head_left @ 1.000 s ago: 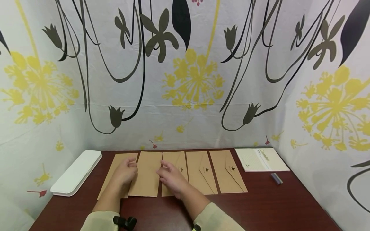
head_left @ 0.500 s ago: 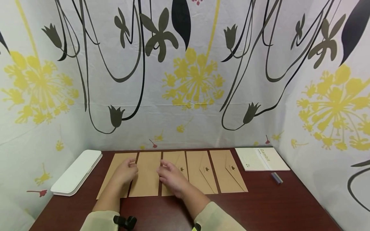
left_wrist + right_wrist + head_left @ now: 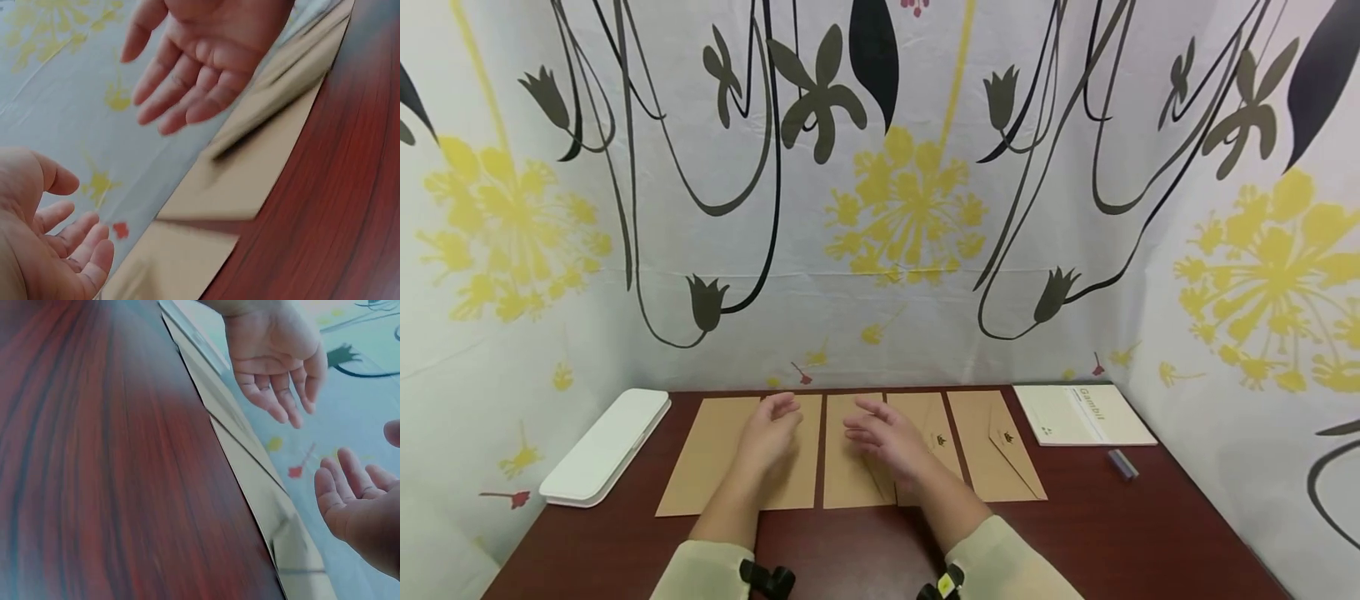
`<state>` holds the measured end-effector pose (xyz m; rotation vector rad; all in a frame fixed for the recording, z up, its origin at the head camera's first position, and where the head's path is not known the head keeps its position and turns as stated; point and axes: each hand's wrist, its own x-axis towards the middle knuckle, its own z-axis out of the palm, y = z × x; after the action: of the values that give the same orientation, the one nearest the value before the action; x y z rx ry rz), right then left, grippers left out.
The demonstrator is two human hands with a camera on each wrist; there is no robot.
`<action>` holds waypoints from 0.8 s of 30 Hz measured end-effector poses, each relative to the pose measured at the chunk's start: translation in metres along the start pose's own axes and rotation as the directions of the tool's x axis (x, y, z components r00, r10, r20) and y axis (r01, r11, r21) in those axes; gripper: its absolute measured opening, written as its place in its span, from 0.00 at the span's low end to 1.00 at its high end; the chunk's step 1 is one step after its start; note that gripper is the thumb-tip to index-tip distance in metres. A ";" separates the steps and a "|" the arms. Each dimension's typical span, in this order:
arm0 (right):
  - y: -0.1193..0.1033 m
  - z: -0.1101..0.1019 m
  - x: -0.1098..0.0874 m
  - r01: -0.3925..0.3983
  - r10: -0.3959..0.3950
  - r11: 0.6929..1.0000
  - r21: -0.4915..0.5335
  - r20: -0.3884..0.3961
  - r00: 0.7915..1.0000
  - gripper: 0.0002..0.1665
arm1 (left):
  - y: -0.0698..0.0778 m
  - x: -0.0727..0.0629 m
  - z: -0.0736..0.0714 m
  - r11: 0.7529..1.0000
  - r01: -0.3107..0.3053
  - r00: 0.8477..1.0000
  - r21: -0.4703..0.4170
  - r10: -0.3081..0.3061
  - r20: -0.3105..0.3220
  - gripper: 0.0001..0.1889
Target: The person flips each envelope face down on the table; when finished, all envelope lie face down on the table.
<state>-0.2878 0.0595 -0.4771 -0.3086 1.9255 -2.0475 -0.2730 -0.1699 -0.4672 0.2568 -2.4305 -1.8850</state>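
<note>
Several brown paper envelopes lie side by side in a row on the dark red wooden table. My left hand (image 3: 771, 437) hovers over the second envelope (image 3: 799, 483) from the left and hides part of it, its fingers loosely bent with nothing in them. Over the third envelope (image 3: 847, 483) is my right hand (image 3: 891, 437), also holding nothing, its forearm crossing the fourth envelope (image 3: 913, 408). In the left wrist view the palms of the left hand (image 3: 37, 231) and right hand (image 3: 212, 56) face each other, apart. The rightmost envelope (image 3: 985, 467) shows a pointed flap with a small crown mark.
A white flat case (image 3: 606, 446) lies at the table's left edge. On the far right sits a pale notebook (image 3: 1082, 417) marked "Gambit", with a small dark grey block (image 3: 1122, 465) in front of it. A patterned cloth (image 3: 880, 208) hangs behind the table.
Both hands have moved to the right along the row, away from the sides of the second envelope. The leftmost envelope is now mostly uncovered. The envelopes look to lie as before.
</note>
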 end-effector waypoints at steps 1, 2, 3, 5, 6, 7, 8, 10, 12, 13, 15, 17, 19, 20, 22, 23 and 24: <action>0.000 -0.005 -0.001 0.005 -0.005 1.000 -0.018 -0.001 1.000 0.36 | 0.002 -0.001 0.005 1.000 -0.001 1.000 -0.019 0.002 0.010 0.27; 0.000 -0.009 -0.002 0.011 -0.011 1.000 -0.029 -0.001 1.000 0.35 | 0.004 -0.001 0.011 0.999 -0.001 1.000 -0.032 0.002 0.016 0.26; -0.001 -0.014 -0.003 0.009 -0.009 1.000 -0.029 -0.004 1.000 0.35 | 0.007 -0.002 0.016 0.999 -0.004 1.000 -0.039 0.005 0.021 0.26; -0.002 -0.022 -0.005 0.011 -0.011 0.999 -0.030 -0.009 1.000 0.34 | 0.011 -0.004 0.024 0.998 -0.004 1.000 -0.056 0.006 0.023 0.25; -0.002 -0.026 -0.007 0.012 -0.013 1.000 -0.026 -0.009 1.000 0.34 | 0.012 -0.004 0.028 0.998 -0.005 1.000 -0.061 0.006 0.022 0.25; -0.003 -0.031 -0.008 0.013 -0.013 1.000 -0.022 -0.010 1.000 0.35 | 0.013 -0.004 0.032 0.997 -0.008 1.000 -0.074 0.009 0.024 0.25; -0.002 -0.035 -0.008 0.012 -0.012 1.000 -0.016 -0.016 1.000 0.36 | 0.014 -0.004 0.035 0.997 -0.008 1.000 -0.080 0.010 0.024 0.24; -0.002 -0.042 -0.009 0.004 -0.004 1.000 -0.004 -0.032 0.999 0.36 | 0.014 -0.004 0.041 0.995 -0.011 1.000 -0.096 0.013 0.019 0.24; 0.000 -0.047 -0.010 -0.002 0.002 1.000 0.002 -0.050 0.999 0.36 | 0.013 -0.003 0.046 0.996 -0.011 1.000 -0.092 0.013 0.019 0.24; 0.001 -0.049 -0.010 0.000 0.000 1.000 0.002 -0.059 0.998 0.36 | 0.013 -0.003 0.047 0.996 -0.015 1.000 -0.084 0.016 0.021 0.24; 0.003 -0.051 -0.010 -0.004 0.005 1.000 0.010 -0.069 0.998 0.35 | 0.012 -0.004 0.049 0.998 -0.023 0.999 -0.064 0.025 0.028 0.24; 0.004 -0.052 -0.011 -0.003 0.004 1.000 0.009 -0.066 0.998 0.35 | 0.010 -0.006 0.049 0.999 -0.022 0.999 -0.045 0.024 0.049 0.26; 0.006 -0.051 -0.012 -0.010 0.012 1.000 0.022 -0.057 0.998 0.36 | 0.007 -0.008 0.046 0.999 -0.015 0.997 -0.031 0.017 0.075 0.27; 0.006 -0.051 -0.012 -0.021 0.023 0.999 0.031 -0.054 0.998 0.36 | 0.005 -0.009 0.045 0.999 -0.008 0.996 -0.031 0.011 0.090 0.28; 0.007 -0.049 -0.014 -0.040 0.042 0.998 0.042 -0.051 0.998 0.37 | 0.003 -0.011 0.042 0.999 0.014 0.993 -0.036 -0.010 0.118 0.29; 0.008 -0.049 -0.014 -0.046 0.049 0.998 0.044 -0.050 0.998 0.37 | 0.002 -0.011 0.041 0.999 0.023 0.991 -0.041 -0.018 0.131 0.30; 0.009 -0.048 -0.015 -0.056 0.058 0.997 0.050 -0.049 0.997 0.37 | 0.002 -0.012 0.039 0.999 0.028 0.990 -0.043 -0.022 0.140 0.30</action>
<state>-0.2912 0.1091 -0.4882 -0.1903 1.8881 -2.0801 -0.2672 -0.1300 -0.4748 0.1585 -2.4789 -2.0308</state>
